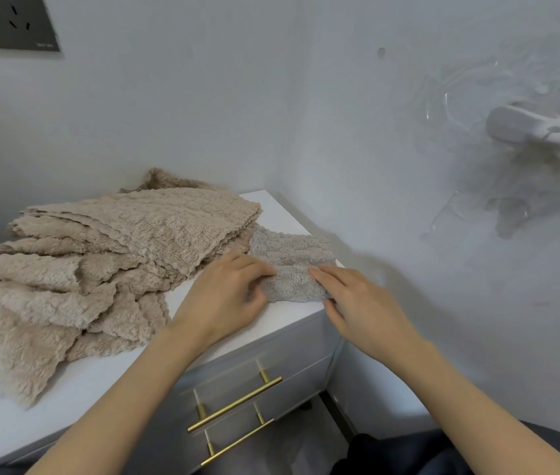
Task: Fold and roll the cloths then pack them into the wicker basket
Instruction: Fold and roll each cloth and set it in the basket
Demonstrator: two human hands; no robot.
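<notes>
Pale grey wall (203,97) on two sides, closing a corner behind a white counter (76,392). High on the left, a dark socket plate (7,22); on the right, fixed to the wall, a white fixture (539,132) wrapped in clear film.

At the counter's far right corner, just beside the wall: grey cloth (292,255), lying flat, with its near edge turned over into a thick fold or the first turn of a roll; hard to tell which. Far part spread toward the wall, left edge touching the beige cloths (100,255).

Left hand (227,296): at the left end of that fold, fingers curled, pinching the grey cloth. Right hand (364,310): at the right end, fingers laid over the top of the fold, thumb tucked against its near edge, gripping it. Both hands apart, with the fold between them.

Beige cloths heaped loosely over the left and back of the counter, overlapping in many layers, scalloped edges showing, one hanging past the left edge.

Below the counter's front edge, two grey drawers, each with a brass bar handle (234,406), one above the other. At the bottom right, dark trousers (408,450).
</notes>
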